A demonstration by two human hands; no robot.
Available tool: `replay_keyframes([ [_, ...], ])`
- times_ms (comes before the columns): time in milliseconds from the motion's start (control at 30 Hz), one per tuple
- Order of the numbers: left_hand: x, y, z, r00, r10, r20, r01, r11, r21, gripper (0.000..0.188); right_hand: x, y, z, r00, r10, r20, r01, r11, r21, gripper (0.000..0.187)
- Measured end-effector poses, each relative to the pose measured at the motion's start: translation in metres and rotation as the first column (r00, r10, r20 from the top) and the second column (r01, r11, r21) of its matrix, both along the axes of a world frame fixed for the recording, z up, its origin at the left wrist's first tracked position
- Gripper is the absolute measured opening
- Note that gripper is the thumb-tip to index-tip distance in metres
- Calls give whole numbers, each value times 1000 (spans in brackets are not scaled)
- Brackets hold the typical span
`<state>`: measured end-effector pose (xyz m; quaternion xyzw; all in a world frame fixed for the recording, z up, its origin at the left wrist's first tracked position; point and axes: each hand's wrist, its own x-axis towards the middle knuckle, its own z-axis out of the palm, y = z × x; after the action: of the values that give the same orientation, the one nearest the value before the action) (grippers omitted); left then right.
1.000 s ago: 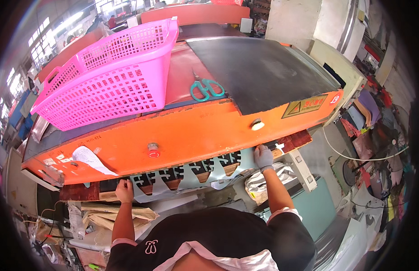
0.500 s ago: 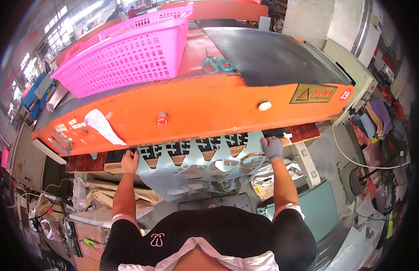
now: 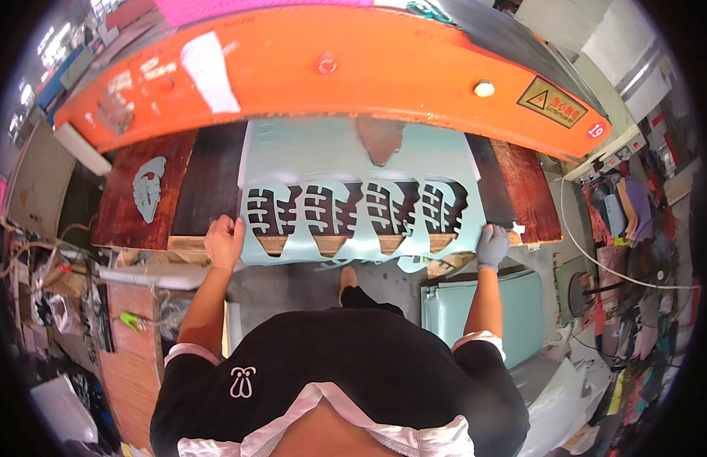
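Observation:
A pale blue-green sheet (image 3: 308,156) lies over a dark cutting board (image 3: 216,179) beneath the orange beam of a press (image 3: 403,72). Its front part has a row of strappy cut-outs, and its near edge hangs slightly past the wooden board edge. My bare left hand (image 3: 225,241) is closed at the sheet's left front edge, fingers curled. At the right front corner my right hand (image 3: 493,246), in a grey glove, is closed on the sheet's edge. A brown, leaf-shaped piece (image 3: 382,142) rests on the sheet, partly under the beam.
A cut strappy piece (image 3: 148,189) lies on the red board at left. Folded blue-green sheets (image 3: 494,316) are stacked low at right. A pink basket (image 3: 254,9) tops the press. Coloured scraps (image 3: 624,209) hang at far right; a white cable (image 3: 597,259) loops nearby.
The sheet lies farther onto the board, with much less of it hanging in front. Both hands stay at its edges. My view has tilted downward, showing more of the board under the beam.

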<state>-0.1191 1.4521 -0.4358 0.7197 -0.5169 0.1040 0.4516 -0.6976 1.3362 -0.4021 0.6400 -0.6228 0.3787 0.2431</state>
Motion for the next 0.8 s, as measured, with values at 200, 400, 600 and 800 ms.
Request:
replay_keyframes([
  [200, -28, 105, -19, 996, -94, 5, 94, 994, -51, 27, -17, 110, -14, 992, -62, 111, 42, 985, 166, 23],
  [400, -33, 183, -45, 981, -178, 71, 181, 983, -40, 23, 51, 140, 5, 982, 110, 155, -126, 987, 98, 42],
  [600, -37, 230, -74, 968, -176, -178, 176, 984, -18, 13, 208, 107, 22, 942, 331, 62, -325, 846, 423, 82],
  [800, -83, 187, -36, 904, -412, -116, 401, 910, -102, 26, 250, 126, 41, 996, 89, -3, -66, 758, 649, 87],
])
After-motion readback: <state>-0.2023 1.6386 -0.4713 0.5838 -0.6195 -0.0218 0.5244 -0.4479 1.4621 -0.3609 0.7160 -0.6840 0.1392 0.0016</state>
